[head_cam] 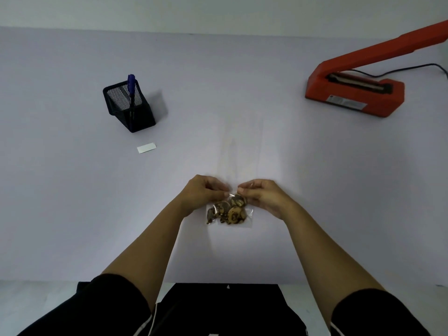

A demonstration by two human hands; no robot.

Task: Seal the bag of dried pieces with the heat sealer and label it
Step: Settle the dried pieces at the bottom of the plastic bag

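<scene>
Matte lilac table (72, 214): left hand (204, 190) and right hand (264, 194) pinch clear plastic bag (229, 214).

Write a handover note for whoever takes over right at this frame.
Left hand and right hand each pinch the clear bag just above the dried pieces, on the table near the person.
Heat sealer stands far right, arm raised.
White label lies left, near the pen in its mesh holder.
Done: bag bears no label; no seal is visible.
Left: seal it, then label it.
</scene>
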